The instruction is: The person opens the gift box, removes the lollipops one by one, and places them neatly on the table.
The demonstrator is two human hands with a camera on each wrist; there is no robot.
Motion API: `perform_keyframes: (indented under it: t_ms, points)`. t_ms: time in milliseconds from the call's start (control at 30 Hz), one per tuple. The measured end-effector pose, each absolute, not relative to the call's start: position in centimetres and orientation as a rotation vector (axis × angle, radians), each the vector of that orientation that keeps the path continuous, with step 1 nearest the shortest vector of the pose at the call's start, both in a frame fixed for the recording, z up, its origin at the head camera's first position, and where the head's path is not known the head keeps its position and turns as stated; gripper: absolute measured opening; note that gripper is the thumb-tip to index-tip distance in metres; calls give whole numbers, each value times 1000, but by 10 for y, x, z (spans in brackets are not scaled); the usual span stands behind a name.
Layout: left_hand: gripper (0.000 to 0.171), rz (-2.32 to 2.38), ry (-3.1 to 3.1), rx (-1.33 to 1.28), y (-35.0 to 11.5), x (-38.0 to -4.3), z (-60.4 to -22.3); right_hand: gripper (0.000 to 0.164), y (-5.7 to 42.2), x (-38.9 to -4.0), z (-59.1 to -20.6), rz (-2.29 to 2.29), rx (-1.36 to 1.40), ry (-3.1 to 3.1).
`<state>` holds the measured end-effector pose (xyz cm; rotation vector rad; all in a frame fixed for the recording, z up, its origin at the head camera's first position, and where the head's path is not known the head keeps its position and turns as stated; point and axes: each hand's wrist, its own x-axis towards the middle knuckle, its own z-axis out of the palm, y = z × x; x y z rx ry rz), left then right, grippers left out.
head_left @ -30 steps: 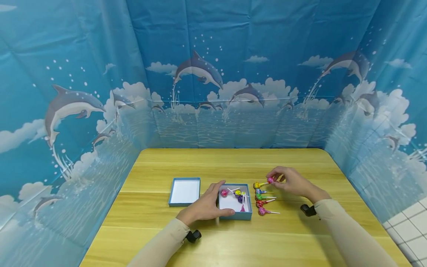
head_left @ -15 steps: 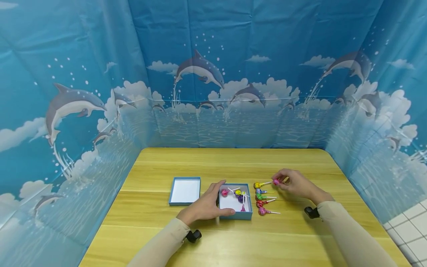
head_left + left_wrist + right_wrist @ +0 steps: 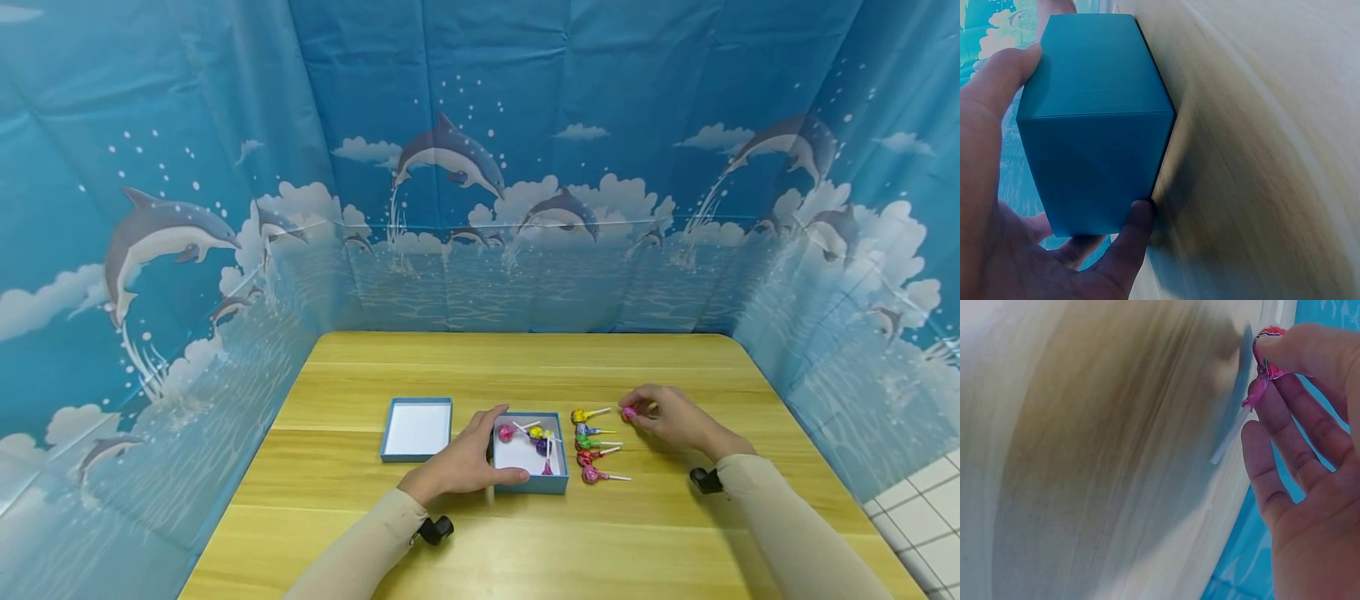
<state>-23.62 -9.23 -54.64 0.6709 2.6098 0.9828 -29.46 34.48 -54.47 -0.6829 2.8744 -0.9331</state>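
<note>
My left hand (image 3: 467,457) holds the open blue box (image 3: 531,486) at its left side, thumb at the near edge and fingers toward the far corner. In the left wrist view its fingers and thumb span the blue box (image 3: 1094,169). Inside lie several lollipops, among them a pink lollipop (image 3: 507,433) and a yellow one (image 3: 536,432). Right of the row, my right hand (image 3: 675,418) pinches a pink lollipop (image 3: 628,413) by its wrapped head. The right wrist view shows that pink lollipop (image 3: 1260,387) with its white stick pointing away from the fingers, close over the table.
Right of the box, several lollipops lie in a column, sticks pointing right, from a yellow lollipop (image 3: 580,416) at the far end to a pink one (image 3: 591,474) nearest. The box lid (image 3: 416,457) lies inside-up at left. Dolphin-printed curtains (image 3: 480,283) border the wooden table (image 3: 495,550).
My right hand has moved right and slightly nearer with the pink lollipop, away from the yellow lollipop's stick. The left hand and the box have stayed in place.
</note>
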Motion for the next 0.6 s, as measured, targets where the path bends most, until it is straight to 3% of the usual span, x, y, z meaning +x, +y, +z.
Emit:
perform_keyframes:
  t_ms: [600]
  points:
    - [124,1012,2605,665,-92,-238,-548,30,347,-292,-549,-924,-668,2861]
